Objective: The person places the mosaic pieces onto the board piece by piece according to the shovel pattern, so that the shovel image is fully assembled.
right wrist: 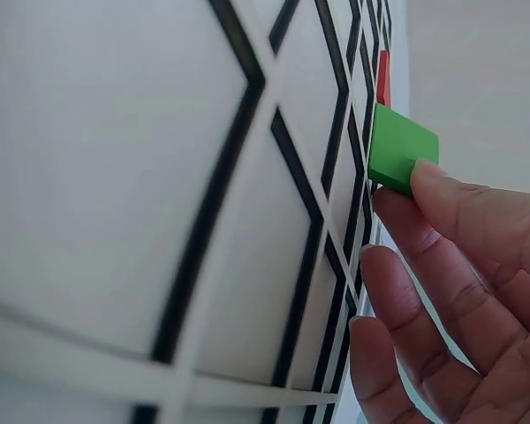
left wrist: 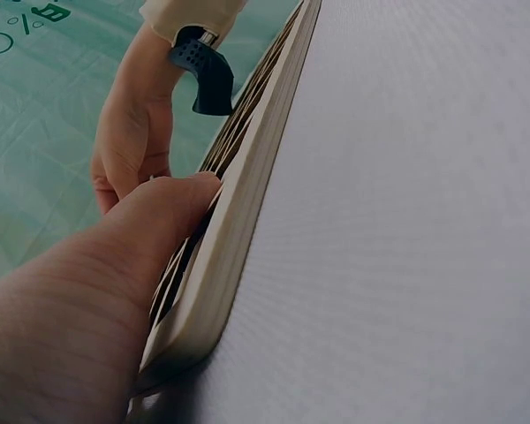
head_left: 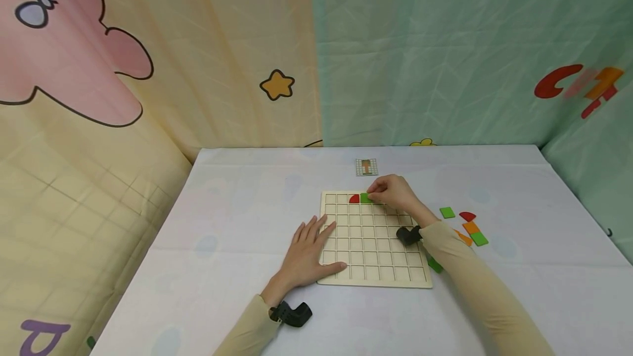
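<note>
A pale wooden grid board (head_left: pixel 363 260) lies on the table. My right hand (head_left: pixel 393 192) is over the board's far edge and pinches a green square tile (right wrist: pixel 399 148) between thumb and fingertip. That tile is at the far row, immediately right of a red rounded piece (head_left: pixel 354 199); whether it lies flat in its cell I cannot tell. Spread across the board's left edge, my left hand (head_left: pixel 305 257) rests with straight fingers. In the left wrist view its thumb (left wrist: pixel 190 187) touches the board near the rim.
Right of the board lie loose pieces: a green square (head_left: pixel 447 212), a red rounded piece (head_left: pixel 467 216), an orange square (head_left: pixel 471 227) and several others. The right forearm partly covers some. A small gridded picture card (head_left: pixel 366 167) lies beyond the board. Printed curtains (head_left: pixel 425 59) hang behind the table.
</note>
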The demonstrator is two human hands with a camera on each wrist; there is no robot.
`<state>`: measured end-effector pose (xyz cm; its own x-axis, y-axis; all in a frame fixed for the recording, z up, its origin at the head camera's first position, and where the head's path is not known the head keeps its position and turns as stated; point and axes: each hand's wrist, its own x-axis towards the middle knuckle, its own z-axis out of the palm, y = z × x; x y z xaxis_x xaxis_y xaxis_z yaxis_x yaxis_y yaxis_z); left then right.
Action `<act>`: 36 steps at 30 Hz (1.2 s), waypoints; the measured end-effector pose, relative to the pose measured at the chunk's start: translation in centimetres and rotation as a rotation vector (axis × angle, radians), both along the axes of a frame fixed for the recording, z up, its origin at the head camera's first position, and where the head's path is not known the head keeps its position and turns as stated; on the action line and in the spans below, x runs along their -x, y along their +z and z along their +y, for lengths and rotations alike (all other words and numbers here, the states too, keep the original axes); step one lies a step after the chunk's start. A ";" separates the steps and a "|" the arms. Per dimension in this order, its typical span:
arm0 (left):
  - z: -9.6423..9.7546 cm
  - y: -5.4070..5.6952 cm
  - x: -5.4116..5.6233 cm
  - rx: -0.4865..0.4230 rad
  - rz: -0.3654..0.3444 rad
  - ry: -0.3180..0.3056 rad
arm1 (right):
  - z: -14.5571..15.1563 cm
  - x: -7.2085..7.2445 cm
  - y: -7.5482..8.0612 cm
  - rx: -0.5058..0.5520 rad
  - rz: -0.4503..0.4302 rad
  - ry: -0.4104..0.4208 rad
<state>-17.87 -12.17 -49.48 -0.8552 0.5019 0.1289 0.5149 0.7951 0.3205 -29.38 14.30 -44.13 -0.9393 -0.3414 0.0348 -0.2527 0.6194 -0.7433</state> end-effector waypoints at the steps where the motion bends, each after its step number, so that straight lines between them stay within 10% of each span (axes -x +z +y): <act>1: 0.0 0.0 0.0 0.000 0.000 0.000 | 0.0 0.0 0.1 -0.007 -0.002 -0.003; 36: -0.1 0.1 0.0 -0.013 0.015 -0.010 | -0.5 1.1 0.0 -0.134 -0.030 0.011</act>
